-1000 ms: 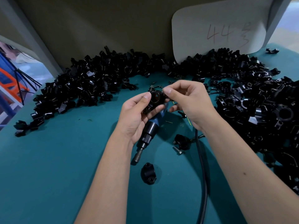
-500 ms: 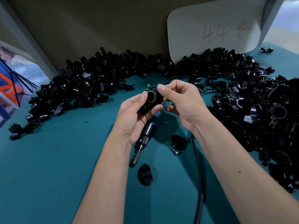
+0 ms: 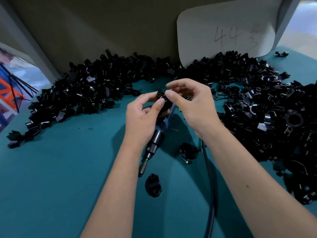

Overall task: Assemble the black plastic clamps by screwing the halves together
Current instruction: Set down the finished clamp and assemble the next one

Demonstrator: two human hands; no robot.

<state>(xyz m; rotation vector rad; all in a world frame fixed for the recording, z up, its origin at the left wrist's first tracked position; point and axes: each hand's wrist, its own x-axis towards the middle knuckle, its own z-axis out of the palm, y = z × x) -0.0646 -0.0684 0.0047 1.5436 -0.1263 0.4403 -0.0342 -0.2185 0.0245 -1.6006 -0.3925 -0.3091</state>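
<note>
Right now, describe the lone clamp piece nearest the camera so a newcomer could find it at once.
Start at the teal table and find the powered screwdriver lying below the hands. Just past its bit tip, toward the camera, lies a single black clamp half. Unlike the heaped parts behind, it sits alone, showing two round screw holes.
</note>
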